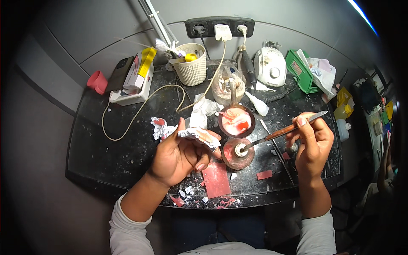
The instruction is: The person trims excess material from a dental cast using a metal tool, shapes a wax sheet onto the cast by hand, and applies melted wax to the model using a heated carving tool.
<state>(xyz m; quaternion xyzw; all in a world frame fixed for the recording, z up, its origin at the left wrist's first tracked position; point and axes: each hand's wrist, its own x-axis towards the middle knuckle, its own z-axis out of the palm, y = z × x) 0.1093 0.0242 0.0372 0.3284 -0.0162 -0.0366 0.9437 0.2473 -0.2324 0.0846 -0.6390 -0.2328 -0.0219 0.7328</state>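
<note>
My left hand [168,163], palm up, holds a lumpy whitish piece [199,136] with a ragged edge and a tan patch; I cannot make out its exact kind. My right hand [313,146] grips a wax knife [281,132] by its brown wooden handle. One metal end points up to the right, and the other reaches the wick opening of a round glass spirit burner [238,159]. Just behind the burner sits a small dark pan [252,127] of pink and red wax. A pink wax sheet [217,182] lies in front of the burner, near my left hand.
Crumpled white paper [206,109] and a white-and-pink lump [159,128] lie behind my left hand. A thin tool [282,159] rests to the burner's right. Farther back stand a woven cup [191,70], a white machine [270,68] and a green bin [301,72]. A cable [146,100] loops across the left.
</note>
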